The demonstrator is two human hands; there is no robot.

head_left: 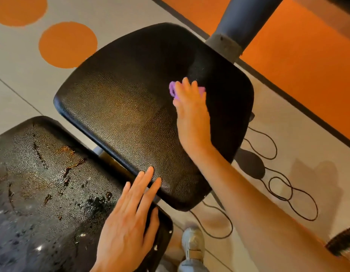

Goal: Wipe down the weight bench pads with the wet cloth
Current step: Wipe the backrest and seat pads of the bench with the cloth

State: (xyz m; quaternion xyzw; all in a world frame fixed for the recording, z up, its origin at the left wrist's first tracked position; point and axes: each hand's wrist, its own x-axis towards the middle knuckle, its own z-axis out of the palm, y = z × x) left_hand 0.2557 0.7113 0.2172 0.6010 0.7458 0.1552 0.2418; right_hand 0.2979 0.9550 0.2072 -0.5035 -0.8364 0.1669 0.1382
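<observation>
Two black textured bench pads fill the head view. The upper pad [121,107] is smooth and whole. The lower pad [42,183] at bottom left is cracked, worn and wet-looking. My right hand [191,112] presses a purple cloth [173,91] flat onto the upper pad's far right part; only the cloth's edges show past my fingers. My left hand [131,213] lies flat with fingers apart across the gap, palm over the lower pad's corner and fingertips on the upper pad's near edge. It holds nothing.
A dark grey post [242,20] rises behind the upper pad. A black cord [284,185] loops on the floor to the right, by a dark foot [250,165] of the frame. My grey shoe [191,246] stands below. The floor is grey with orange circles [68,44].
</observation>
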